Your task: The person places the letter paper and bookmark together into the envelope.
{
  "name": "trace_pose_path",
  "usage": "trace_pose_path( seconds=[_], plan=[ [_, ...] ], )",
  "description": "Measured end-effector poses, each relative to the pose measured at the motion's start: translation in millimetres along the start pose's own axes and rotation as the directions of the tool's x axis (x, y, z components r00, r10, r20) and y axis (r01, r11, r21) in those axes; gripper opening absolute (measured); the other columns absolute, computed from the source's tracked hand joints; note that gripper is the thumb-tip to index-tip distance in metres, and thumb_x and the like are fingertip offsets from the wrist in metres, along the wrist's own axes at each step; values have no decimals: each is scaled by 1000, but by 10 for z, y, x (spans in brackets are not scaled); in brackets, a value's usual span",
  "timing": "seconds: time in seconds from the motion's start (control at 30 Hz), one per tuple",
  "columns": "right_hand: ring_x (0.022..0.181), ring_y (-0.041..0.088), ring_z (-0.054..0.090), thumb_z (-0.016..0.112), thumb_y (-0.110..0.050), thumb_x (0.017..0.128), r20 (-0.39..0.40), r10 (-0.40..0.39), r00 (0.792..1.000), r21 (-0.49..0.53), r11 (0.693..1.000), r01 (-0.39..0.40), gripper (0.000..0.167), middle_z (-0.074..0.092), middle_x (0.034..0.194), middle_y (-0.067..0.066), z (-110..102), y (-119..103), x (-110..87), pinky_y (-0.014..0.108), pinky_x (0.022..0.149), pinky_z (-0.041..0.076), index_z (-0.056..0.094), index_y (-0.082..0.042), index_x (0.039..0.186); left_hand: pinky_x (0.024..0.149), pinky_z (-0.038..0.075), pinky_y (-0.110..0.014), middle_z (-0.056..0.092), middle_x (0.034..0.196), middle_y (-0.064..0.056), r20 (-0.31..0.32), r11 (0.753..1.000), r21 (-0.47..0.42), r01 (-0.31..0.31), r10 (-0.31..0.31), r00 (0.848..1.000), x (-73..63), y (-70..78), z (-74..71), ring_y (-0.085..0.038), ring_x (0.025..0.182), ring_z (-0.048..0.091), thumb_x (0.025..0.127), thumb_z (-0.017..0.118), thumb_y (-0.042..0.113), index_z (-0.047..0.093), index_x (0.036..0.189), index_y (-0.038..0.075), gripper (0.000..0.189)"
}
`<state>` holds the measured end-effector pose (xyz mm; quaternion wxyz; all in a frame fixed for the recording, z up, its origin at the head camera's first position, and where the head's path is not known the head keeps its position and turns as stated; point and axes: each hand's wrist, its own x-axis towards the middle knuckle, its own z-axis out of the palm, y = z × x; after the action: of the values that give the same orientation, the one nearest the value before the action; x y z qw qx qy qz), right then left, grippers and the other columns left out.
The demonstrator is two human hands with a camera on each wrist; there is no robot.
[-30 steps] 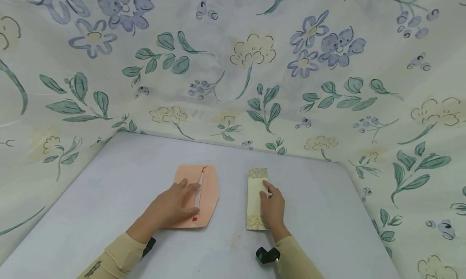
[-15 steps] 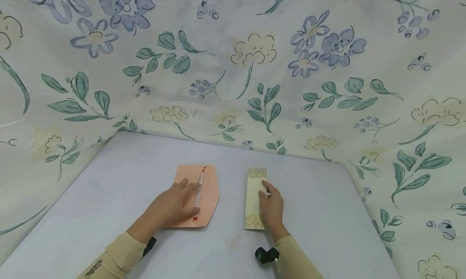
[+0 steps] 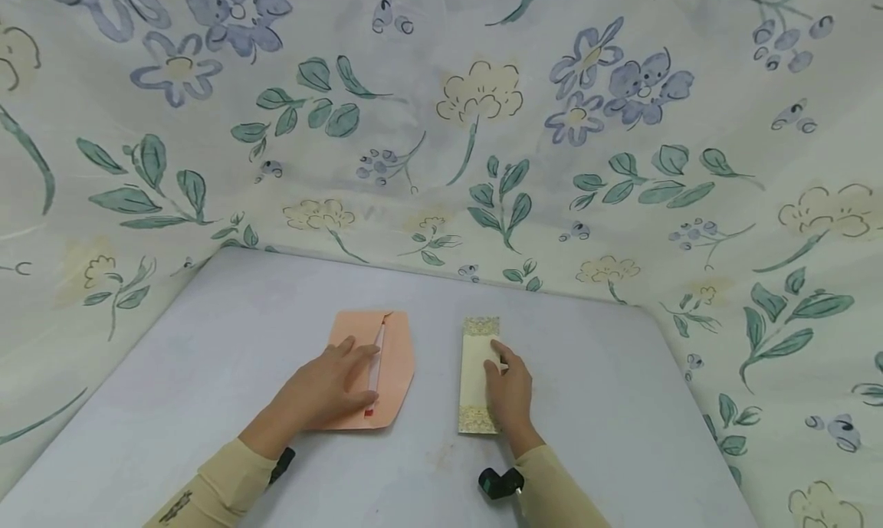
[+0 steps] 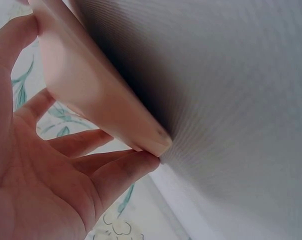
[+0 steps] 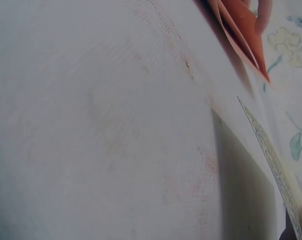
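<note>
A peach paper envelope lies at centre left, its long slit gaping with white inside and a bit of red at the lower end. My left hand holds it from the left, thumb and fingers spread along the slit. In the left wrist view those fingertips meet the edges of the envelope. To the right, my right hand pinches a long cream card with gold patterned ends by its right edge. The right wrist view shows this card tilted above the table, casting a shadow.
The white table carries faint brownish stains near the front. A floral cloth hangs behind and at both sides. A black wrist camera sits below my right wrist, another by the left.
My right hand has shifted slightly left with the card, bringing it closer to the envelope. The left hand and the envelope have stayed in place.
</note>
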<state>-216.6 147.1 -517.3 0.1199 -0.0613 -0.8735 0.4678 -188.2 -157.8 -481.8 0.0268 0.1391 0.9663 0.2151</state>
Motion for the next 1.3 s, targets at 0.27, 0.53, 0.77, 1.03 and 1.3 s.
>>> trace_pose_path(
  seconds=[0.27, 0.53, 0.77, 1.03, 1.3],
  plan=[
    [85, 19, 56, 65, -9, 98, 5, 1, 1000, 0, 1000, -1, 40, 67, 120, 13, 15, -13, 1, 31, 71, 46, 62, -6, 138, 98, 44, -68, 40, 154, -31, -7, 1000, 5, -10, 10, 1000, -1, -13, 0, -60, 132, 43, 86, 77, 50, 51, 149, 17, 75],
    [82, 16, 55, 64, -10, 99, 19, -16, 1000, 12, 1000, 15, 40, 67, 117, 13, 48, 2, -10, 30, 69, 46, 62, -8, 139, 100, 42, -69, 37, 156, -30, 14, 1000, -14, -6, 6, 1000, 13, -45, 12, -60, 134, 40, 87, 76, 51, 49, 151, 18, 77],
    [82, 16, 54, 64, -10, 99, 20, -39, 999, 27, 999, 39, 40, 66, 117, 12, 69, -25, -3, 29, 69, 45, 62, -7, 139, 99, 42, -70, 37, 156, -30, 6, 1000, -13, -6, 6, 1000, 23, -63, 27, -60, 134, 41, 86, 77, 52, 50, 150, 18, 77],
    [78, 15, 52, 65, -8, 98, 26, -33, 999, 29, 999, 32, 40, 66, 113, 13, 97, -20, -21, 28, 65, 44, 63, -6, 138, 99, 43, -69, 38, 156, -30, 17, 1000, -10, -1, 1, 1000, 20, -76, 52, -61, 134, 41, 86, 76, 53, 50, 150, 18, 78],
    [77, 13, 52, 65, -10, 99, 23, -33, 999, 26, 999, 33, 40, 66, 115, 12, 119, -55, -2, 27, 66, 44, 62, -8, 139, 99, 43, -69, 38, 155, -30, 11, 1000, -3, -8, 8, 1000, 20, -51, 26, -60, 134, 42, 86, 76, 52, 50, 150, 18, 77]
  ],
)
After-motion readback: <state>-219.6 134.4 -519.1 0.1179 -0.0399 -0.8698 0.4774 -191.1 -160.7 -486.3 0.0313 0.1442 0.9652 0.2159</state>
